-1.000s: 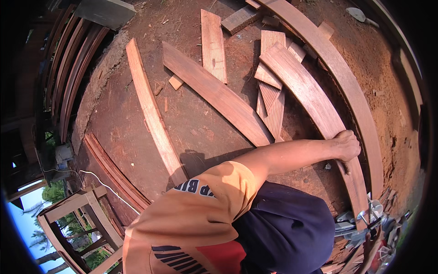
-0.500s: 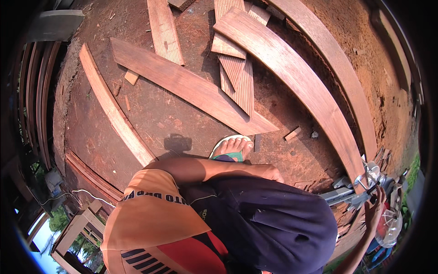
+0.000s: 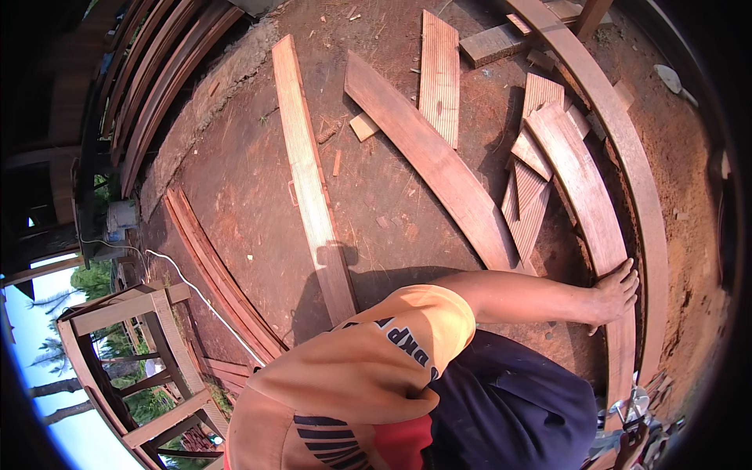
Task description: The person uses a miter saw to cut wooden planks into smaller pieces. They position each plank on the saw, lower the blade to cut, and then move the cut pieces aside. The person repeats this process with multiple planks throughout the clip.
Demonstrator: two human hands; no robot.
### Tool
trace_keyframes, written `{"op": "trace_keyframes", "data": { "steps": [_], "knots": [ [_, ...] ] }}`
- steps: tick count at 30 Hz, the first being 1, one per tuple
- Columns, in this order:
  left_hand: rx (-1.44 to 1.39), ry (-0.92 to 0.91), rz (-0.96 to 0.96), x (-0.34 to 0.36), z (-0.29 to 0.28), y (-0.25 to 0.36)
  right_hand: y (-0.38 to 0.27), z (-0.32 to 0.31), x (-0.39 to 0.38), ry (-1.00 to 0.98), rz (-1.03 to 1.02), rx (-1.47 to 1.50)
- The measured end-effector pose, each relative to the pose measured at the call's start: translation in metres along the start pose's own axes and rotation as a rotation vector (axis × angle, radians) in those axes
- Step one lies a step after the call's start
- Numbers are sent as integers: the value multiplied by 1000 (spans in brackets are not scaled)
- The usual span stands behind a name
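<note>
My left hand lies across a long wooden board on my right, its fingers over the board's top and its thumb at the near edge. The board's near end reaches a metal saw at the lower right, only partly in view. Beside the saw, my right hand shows small and dark at the picture's rim; its fingers cannot be made out. A second long board runs alongside the held one, farther right.
A slanting plank, a ribbed plank and a narrow strip lie on the dirt floor. Short ribbed offcuts sit under the held board's far end. At left are stacked boards, a white cable and a wooden frame.
My left hand has moved from over my knee out to the right, onto the board. The view has turned left, and my right hand now shows less clearly beside the saw.
</note>
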State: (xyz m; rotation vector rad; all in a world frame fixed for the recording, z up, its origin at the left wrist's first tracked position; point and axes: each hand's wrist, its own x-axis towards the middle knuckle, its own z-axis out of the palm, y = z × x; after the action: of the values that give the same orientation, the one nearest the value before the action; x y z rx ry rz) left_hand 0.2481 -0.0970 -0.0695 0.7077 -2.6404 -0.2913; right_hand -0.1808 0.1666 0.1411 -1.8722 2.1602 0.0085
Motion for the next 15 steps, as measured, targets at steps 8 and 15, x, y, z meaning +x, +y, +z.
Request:
{"op": "trace_keyframes", "data": {
  "steps": [8, 15],
  "knots": [
    [158, 61, 192, 16, 12, -23, 109, 25, -31, 30, 500, -234],
    [178, 234, 294, -19, -44, -98, 2, 28, -5, 194, 148, -200]
  ]
}}
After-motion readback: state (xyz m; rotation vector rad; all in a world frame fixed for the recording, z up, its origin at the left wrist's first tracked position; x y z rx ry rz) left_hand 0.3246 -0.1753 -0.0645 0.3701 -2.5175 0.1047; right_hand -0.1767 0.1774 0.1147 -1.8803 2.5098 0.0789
